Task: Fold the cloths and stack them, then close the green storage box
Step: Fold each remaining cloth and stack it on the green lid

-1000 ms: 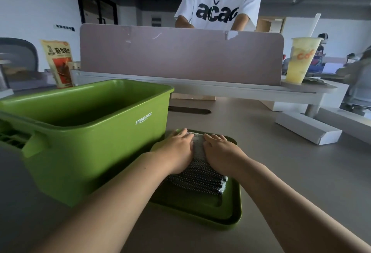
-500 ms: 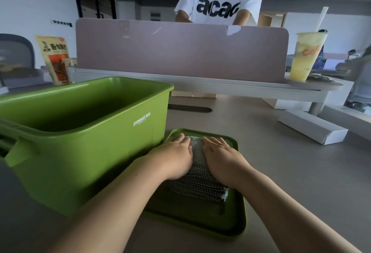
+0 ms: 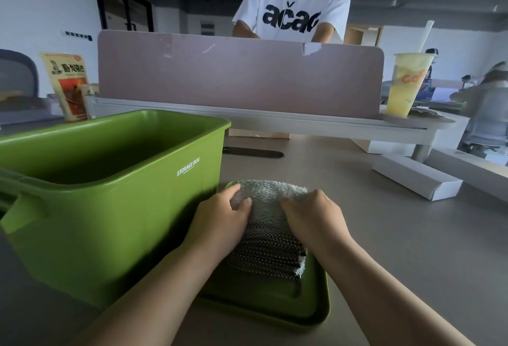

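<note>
A stack of folded grey cloths (image 3: 268, 238), dark and dotted along the near folds, sits on the green lid (image 3: 316, 301), which lies flat on the desk. My left hand (image 3: 224, 220) grips the stack's left side with curled fingers and the thumb on top. On the right side my right hand (image 3: 313, 218) grips it the same way. The far edge of the stack is raised a little off the lid. The open green storage box (image 3: 115, 208) stands directly to the left, its inside dark and seemingly empty.
A mauve divider panel (image 3: 239, 73) runs across the back of the desk. A snack bag (image 3: 70, 87) stands at far left, a yellow drink cup (image 3: 406, 84) at far right. A white flat box (image 3: 416, 179) lies to the right. A person in a white shirt stands behind the divider.
Both hands went from lying flat on top of the stack to gripping its sides, and the stack's far edge has lifted from the lid.
</note>
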`<state>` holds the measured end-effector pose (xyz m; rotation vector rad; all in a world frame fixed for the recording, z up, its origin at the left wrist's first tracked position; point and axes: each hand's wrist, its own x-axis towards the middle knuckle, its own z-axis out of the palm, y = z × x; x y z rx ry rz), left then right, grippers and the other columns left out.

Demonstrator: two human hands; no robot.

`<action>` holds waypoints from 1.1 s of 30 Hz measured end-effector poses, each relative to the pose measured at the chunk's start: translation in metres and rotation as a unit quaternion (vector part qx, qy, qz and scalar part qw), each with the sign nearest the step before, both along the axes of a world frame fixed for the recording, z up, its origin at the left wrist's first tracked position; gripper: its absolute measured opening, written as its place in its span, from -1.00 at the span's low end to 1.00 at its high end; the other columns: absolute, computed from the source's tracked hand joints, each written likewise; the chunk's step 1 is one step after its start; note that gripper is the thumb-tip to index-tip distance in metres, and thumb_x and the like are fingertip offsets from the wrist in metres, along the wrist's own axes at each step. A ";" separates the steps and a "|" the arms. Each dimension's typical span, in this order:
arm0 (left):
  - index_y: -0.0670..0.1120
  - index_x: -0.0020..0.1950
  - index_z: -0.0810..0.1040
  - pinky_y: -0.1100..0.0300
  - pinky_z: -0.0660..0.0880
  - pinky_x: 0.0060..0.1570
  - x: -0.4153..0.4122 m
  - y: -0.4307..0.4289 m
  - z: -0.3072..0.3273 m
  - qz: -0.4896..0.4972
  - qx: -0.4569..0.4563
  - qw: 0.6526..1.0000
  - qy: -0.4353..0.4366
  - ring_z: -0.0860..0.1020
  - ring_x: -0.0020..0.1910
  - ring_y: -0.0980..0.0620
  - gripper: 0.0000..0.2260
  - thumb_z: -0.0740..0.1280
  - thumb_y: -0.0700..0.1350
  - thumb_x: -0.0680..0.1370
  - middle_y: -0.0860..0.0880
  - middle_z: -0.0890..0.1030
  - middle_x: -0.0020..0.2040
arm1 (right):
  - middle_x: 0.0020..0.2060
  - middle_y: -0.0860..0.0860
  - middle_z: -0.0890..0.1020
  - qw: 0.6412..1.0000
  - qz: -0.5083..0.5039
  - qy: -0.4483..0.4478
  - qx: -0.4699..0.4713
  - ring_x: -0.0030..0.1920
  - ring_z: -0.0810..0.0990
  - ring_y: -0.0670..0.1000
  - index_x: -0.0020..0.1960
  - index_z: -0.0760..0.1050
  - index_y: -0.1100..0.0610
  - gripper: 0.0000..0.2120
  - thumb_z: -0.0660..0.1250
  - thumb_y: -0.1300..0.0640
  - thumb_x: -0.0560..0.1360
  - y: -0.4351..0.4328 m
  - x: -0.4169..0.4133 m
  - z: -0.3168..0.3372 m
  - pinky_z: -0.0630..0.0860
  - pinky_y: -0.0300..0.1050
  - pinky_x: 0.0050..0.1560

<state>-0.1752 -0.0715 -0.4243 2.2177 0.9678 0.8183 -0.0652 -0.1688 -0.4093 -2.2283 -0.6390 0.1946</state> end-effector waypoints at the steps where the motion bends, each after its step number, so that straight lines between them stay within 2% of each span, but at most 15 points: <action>1: -0.02 0.45 0.38 0.32 0.32 0.19 0.000 0.000 0.001 0.004 -0.002 1.000 -0.003 0.46 0.33 0.01 -0.57 0.23 0.02 0.59 -0.04 0.49 0.38 | -0.09 0.09 0.57 1.000 -0.002 0.007 -0.010 -0.13 0.48 0.10 0.10 0.47 0.24 -0.55 0.23 -0.14 0.48 -0.001 0.000 0.002 0.31 -0.18 -0.18; 4: -0.02 0.45 0.37 0.35 0.30 0.13 0.001 -0.003 0.001 0.007 -0.001 1.000 -0.006 0.47 0.31 0.00 -0.58 0.22 0.02 0.59 -0.04 0.49 0.37 | -0.20 0.07 0.54 0.999 0.009 0.039 -0.012 -0.10 0.55 0.11 -0.05 0.49 0.21 -0.59 0.24 -0.16 0.49 -0.006 -0.001 0.008 0.40 -0.15 -0.16; 7: -0.02 0.44 0.38 0.30 0.32 0.20 -0.001 -0.005 0.003 0.005 0.000 1.000 -0.013 0.46 0.32 -0.01 -0.58 0.22 0.02 0.59 -0.05 0.49 0.37 | -0.37 0.04 0.51 0.992 0.029 0.121 0.037 -0.25 0.53 0.08 -0.30 0.43 0.17 -0.65 0.29 -0.09 0.48 -0.009 -0.003 0.011 0.42 -0.14 -0.20; 10: -0.02 0.43 0.38 0.29 0.32 0.20 -0.001 -0.004 0.005 0.007 0.007 1.000 -0.022 0.46 0.32 -0.01 -0.59 0.22 0.00 0.59 -0.05 0.50 0.36 | -0.30 0.11 0.58 0.967 0.050 0.221 0.115 -0.25 0.55 0.09 -0.19 0.57 0.19 -0.75 0.37 -0.02 0.43 -0.010 -0.004 0.012 0.44 -0.11 -0.20; 13: -0.02 0.44 0.37 0.34 0.27 0.15 -0.002 -0.004 0.005 0.001 0.008 1.000 -0.029 0.45 0.33 -0.01 -0.59 0.22 -0.01 0.59 -0.04 0.49 0.37 | -0.15 0.22 0.69 0.949 0.056 0.267 0.157 -0.17 0.65 0.16 -0.04 0.60 0.30 -0.68 0.43 0.03 0.40 -0.009 -0.004 0.014 0.56 0.00 -0.15; 17: -0.02 0.43 0.38 0.37 0.23 0.09 -0.002 -0.004 0.004 0.002 -0.006 0.999 -0.040 0.46 0.30 0.01 -0.61 0.21 -0.02 0.59 -0.03 0.50 0.35 | -0.11 0.14 0.70 0.925 0.050 0.315 0.206 -0.13 0.67 0.13 -0.01 0.61 0.23 -0.72 0.44 0.06 0.39 -0.009 -0.003 0.016 0.58 0.00 -0.14; 18: -0.02 0.42 0.39 0.37 0.24 0.07 -0.002 -0.004 0.004 0.002 -0.010 0.999 -0.043 0.47 0.29 0.02 -0.62 0.22 -0.02 0.59 -0.02 0.52 0.33 | -0.14 0.14 0.69 0.908 0.047 0.349 0.226 -0.20 0.68 0.11 -0.02 0.59 0.24 -0.77 0.42 0.10 0.42 -0.011 -0.001 0.017 0.60 -0.03 -0.19; 20: -0.01 0.41 0.40 0.36 0.25 0.06 -0.002 -0.003 0.004 0.004 -0.019 0.999 -0.046 0.47 0.28 0.02 -0.62 0.23 -0.03 0.59 -0.01 0.52 0.32 | -0.30 0.14 0.62 0.871 0.050 0.412 0.264 -0.53 0.59 0.02 -0.09 0.53 0.25 -0.88 0.35 0.18 0.48 -0.016 0.000 0.022 0.47 -0.21 -0.57; 21: -0.02 0.41 0.40 0.35 0.25 0.07 -0.002 -0.003 0.004 0.003 -0.026 0.998 -0.049 0.47 0.28 0.02 -0.62 0.23 -0.03 0.59 -0.01 0.52 0.32 | -0.35 0.13 0.58 0.856 0.050 0.432 0.280 -0.62 0.52 -0.01 -0.10 0.51 0.25 -0.91 0.32 0.21 0.50 -0.018 0.000 0.024 0.37 -0.27 -0.66; 22: -0.02 0.41 0.40 0.33 0.26 0.08 -0.002 -0.002 0.004 0.001 -0.033 0.998 -0.052 0.47 0.28 0.01 -0.62 0.23 -0.02 0.59 -0.02 0.52 0.33 | -0.36 0.13 0.56 0.845 0.049 0.444 0.293 -0.62 0.50 0.00 -0.09 0.50 0.24 -0.92 0.31 0.22 0.50 -0.020 -0.001 0.027 0.36 -0.26 -0.66; 25: -0.03 0.41 0.39 0.28 0.26 0.08 -0.003 -0.002 0.004 -0.002 -0.049 0.998 -0.047 0.46 0.27 0.00 -0.63 0.21 -0.01 0.60 -0.01 0.51 0.33 | -0.31 0.16 0.58 0.828 0.064 0.468 0.304 -0.38 0.58 0.11 0.00 0.50 0.24 -0.87 0.33 0.19 0.50 -0.020 0.001 0.029 0.55 -0.06 -0.30; 27: -0.02 0.40 0.39 0.26 0.28 0.09 -0.002 -0.002 0.005 -0.003 -0.056 0.998 -0.040 0.46 0.27 -0.01 -0.63 0.22 -0.01 0.60 -0.02 0.51 0.32 | -0.33 0.18 0.62 0.813 0.091 0.496 0.290 -0.35 0.62 0.13 0.10 0.49 0.27 -0.75 0.33 0.12 0.51 -0.019 0.000 0.028 0.57 -0.09 -0.29; 29: -0.02 0.40 0.39 0.24 0.29 0.13 -0.002 -0.003 0.006 -0.006 -0.060 0.997 -0.037 0.46 0.28 -0.02 -0.63 0.23 -0.01 0.60 -0.02 0.51 0.33 | -0.20 0.20 0.68 0.802 0.126 0.515 0.275 -0.23 0.68 0.16 0.18 0.50 0.29 -0.64 0.33 0.06 0.51 -0.018 0.000 0.026 0.58 -0.09 -0.25; 31: -0.01 0.39 0.40 0.22 0.31 0.14 -0.003 -0.003 0.006 -0.009 -0.071 0.997 -0.038 0.47 0.27 -0.03 -0.63 0.24 0.00 0.59 -0.03 0.51 0.32 | -0.08 0.19 0.70 0.812 0.149 0.499 0.264 -0.11 0.69 0.16 0.18 0.53 0.26 -0.60 0.38 0.02 0.47 -0.016 0.001 0.023 0.58 -0.07 -0.16; 33: 0.02 0.36 0.42 0.22 0.31 0.08 -0.004 -0.003 0.008 -0.008 -0.092 0.994 -0.055 0.49 0.18 0.00 -0.66 0.25 0.01 0.59 -0.02 0.53 0.28 | -0.11 0.17 0.71 0.846 0.151 0.445 0.253 -0.14 0.70 0.16 0.12 0.57 0.25 -0.61 0.45 0.02 0.41 -0.014 0.002 0.020 0.60 -0.05 -0.16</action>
